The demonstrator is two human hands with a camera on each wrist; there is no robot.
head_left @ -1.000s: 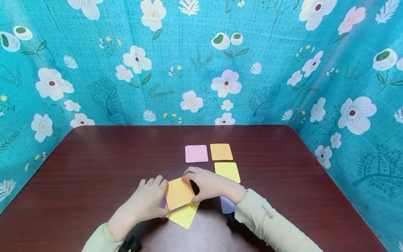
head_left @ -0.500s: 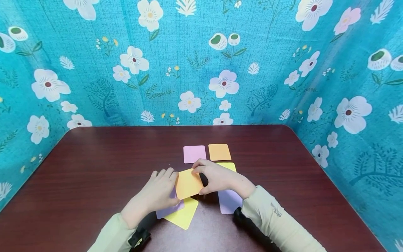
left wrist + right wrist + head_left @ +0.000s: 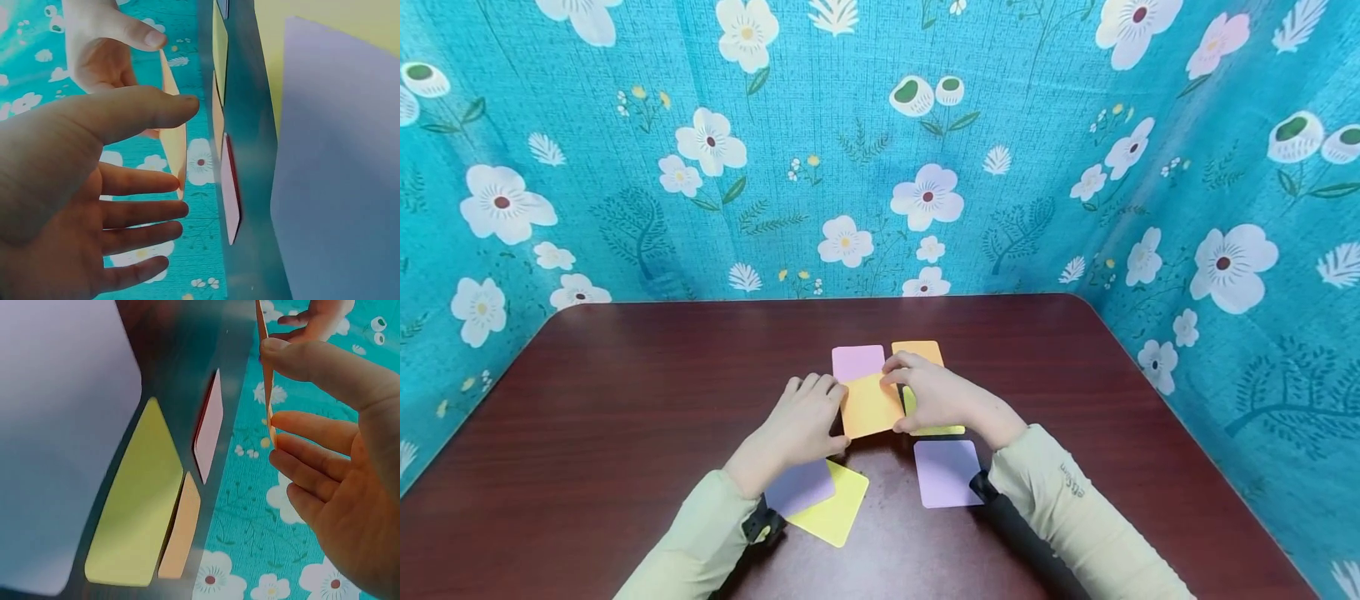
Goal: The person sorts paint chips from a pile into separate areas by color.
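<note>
An orange square card (image 3: 871, 407) is held between both hands, raised over the table. My left hand (image 3: 796, 427) grips its left side, thumb at the lower corner and fingers at the upper one. On the opposite side my right hand (image 3: 938, 393) pinches the card between thumb and fingertips. In the right wrist view the raised card (image 3: 268, 381) appears nearly edge-on. Behind it a pink card (image 3: 857, 362) lies flat, partly covered in the head view. Beside that lies another orange card (image 3: 916, 350), with a yellow card (image 3: 134, 506) in front of it, partly behind my right hand.
A purple card (image 3: 947, 473) lies near my right sleeve. By my left wrist, another purple card (image 3: 801, 487) overlaps a second yellow card (image 3: 842, 508). The dark wooden table (image 3: 647, 375) ends at a blue flowered curtain (image 3: 820, 167).
Both hands have carried the orange card forward and right, from above the overlapping purple and yellow cards to just in front of the pink card. The purple cards are now more exposed.
</note>
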